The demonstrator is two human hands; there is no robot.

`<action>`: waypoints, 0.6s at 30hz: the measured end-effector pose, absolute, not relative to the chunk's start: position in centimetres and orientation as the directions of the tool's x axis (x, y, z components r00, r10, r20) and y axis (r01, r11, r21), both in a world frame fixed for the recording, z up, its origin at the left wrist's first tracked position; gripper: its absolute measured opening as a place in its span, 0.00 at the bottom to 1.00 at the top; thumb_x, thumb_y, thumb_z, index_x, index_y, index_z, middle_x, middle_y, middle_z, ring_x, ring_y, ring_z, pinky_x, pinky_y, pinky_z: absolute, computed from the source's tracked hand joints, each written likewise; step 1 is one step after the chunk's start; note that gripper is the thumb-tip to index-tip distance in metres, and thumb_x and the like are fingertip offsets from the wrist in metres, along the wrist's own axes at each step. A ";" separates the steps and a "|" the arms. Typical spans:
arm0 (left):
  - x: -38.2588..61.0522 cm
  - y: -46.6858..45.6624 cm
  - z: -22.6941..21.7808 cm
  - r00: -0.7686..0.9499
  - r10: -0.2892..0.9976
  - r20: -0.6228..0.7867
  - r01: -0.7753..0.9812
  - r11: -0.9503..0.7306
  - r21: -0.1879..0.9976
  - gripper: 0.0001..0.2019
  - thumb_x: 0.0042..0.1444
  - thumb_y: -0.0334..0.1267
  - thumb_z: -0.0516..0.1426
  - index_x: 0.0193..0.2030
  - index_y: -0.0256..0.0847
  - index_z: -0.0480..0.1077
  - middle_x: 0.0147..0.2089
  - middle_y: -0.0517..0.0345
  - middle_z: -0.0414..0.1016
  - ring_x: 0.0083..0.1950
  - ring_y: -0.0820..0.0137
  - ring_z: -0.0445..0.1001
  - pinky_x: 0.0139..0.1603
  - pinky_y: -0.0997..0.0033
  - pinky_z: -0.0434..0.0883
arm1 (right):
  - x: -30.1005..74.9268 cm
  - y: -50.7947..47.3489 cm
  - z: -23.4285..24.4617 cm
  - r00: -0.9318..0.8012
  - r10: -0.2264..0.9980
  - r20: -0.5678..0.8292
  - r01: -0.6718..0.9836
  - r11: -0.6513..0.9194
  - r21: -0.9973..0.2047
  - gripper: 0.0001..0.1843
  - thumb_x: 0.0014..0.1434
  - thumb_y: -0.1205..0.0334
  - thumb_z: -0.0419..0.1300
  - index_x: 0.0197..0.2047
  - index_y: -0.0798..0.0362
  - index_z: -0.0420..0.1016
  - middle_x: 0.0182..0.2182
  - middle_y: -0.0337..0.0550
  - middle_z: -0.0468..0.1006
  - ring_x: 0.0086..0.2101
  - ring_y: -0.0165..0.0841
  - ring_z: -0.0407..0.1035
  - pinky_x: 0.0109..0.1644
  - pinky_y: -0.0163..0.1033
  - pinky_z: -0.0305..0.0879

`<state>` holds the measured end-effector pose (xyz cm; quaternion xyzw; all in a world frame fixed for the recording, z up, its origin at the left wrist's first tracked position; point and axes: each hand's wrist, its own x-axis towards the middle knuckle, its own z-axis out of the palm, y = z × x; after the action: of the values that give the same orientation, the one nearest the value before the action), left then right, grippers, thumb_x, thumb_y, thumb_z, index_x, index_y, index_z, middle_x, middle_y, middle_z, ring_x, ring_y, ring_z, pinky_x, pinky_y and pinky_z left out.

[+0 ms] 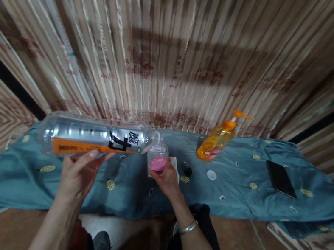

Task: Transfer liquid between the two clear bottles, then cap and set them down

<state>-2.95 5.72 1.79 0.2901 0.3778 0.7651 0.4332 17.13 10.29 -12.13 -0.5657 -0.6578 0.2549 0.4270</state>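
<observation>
My left hand [79, 174] grips a large clear plastic bottle [93, 138] with an orange and black label, held on its side with its mouth pointing right. That mouth meets the top of a small clear bottle [157, 155] with a pink band, which my right hand [167, 179] holds upright just above the blue-green cloth [238, 198]. A silver bracelet sits on my right wrist.
An orange pump dispenser bottle [218, 139] stands at the back of the cloth. A small white cap [211, 174] and a small dark cap [188, 171] lie near it. A black phone [280, 178] lies to the right. Striped curtains hang behind.
</observation>
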 end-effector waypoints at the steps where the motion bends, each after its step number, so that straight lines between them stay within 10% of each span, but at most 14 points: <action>1: -2.9 5.7 1.8 -0.460 0.880 0.119 -0.440 -0.342 0.830 0.16 0.32 0.30 0.70 0.29 0.41 0.70 0.24 0.68 0.75 0.32 0.70 0.75 0.44 0.54 0.77 | 17.1 10.3 -12.1 0.005 0.964 0.264 0.529 0.222 -0.819 0.34 0.46 0.59 0.69 0.55 0.56 0.62 0.45 0.53 0.77 0.49 0.47 0.72 0.52 0.51 0.69; 18: -2.4 5.5 2.2 -0.478 0.865 0.149 -0.396 -0.364 0.843 0.14 0.33 0.30 0.69 0.28 0.40 0.71 0.27 0.64 0.77 0.34 0.67 0.76 0.39 0.57 0.77 | 17.2 10.4 -12.4 0.025 0.963 0.268 0.530 0.215 -0.821 0.34 0.45 0.58 0.69 0.54 0.55 0.63 0.43 0.50 0.78 0.46 0.45 0.73 0.49 0.49 0.70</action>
<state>-2.41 5.50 2.17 0.3036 0.3863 0.7681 0.4106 17.18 10.40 -12.42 -0.5733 -0.6509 0.2529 0.4285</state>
